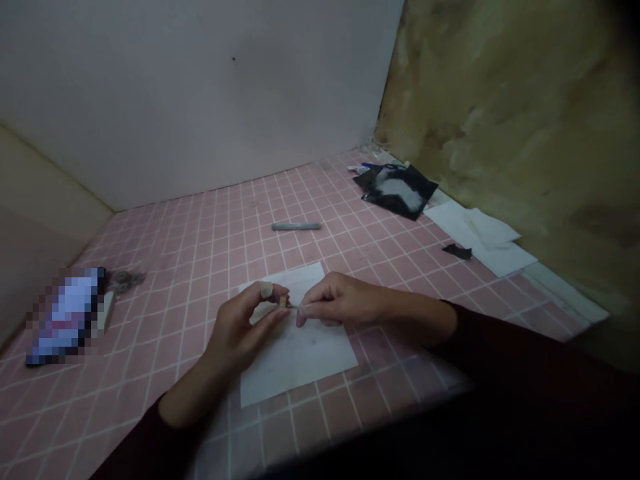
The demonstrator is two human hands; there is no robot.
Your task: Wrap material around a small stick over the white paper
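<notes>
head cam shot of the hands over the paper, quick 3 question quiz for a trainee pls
1. True or false: the grey stick lies on the white paper sheet.
2. Which hand pinches the small pale piece? a) left hand b) right hand c) neither
3. What lies right beside the small black scrap?

Key: 1 false, it lies on the pink tiles; 2 a; 3 loose white papers
</notes>
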